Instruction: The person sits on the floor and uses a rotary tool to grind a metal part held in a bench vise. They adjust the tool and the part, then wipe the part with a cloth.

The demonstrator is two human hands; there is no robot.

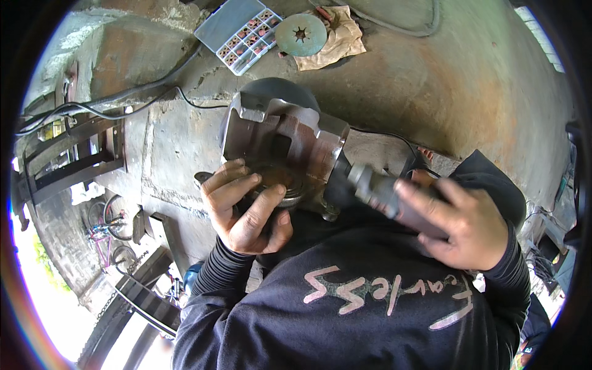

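Observation:
A heavy metal casting [283, 139] with a square opening and machined edges lies across my lap, in front of a dark rounded shape. My left hand [243, 209] grips its near left side. The fingers and thumb are bent over a round, ring-like part [287, 185] of the casting. Right of the casting, my right hand [456, 219] is wrapped round a grey cylindrical tool [376, 192] with a narrower metal end that points toward the casting. Motion smears this hand and the tool, so I cannot make out the tool's exact kind.
On the concrete floor [425, 80] ahead lie a compartment box [250, 40] of small parts, a greenish slotted disc [301, 35] and crumpled brown paper [345, 40]. A black cable [132, 111] runs off left. Dark metal frames [74, 166] and a bicycle [114, 225] stand at the left.

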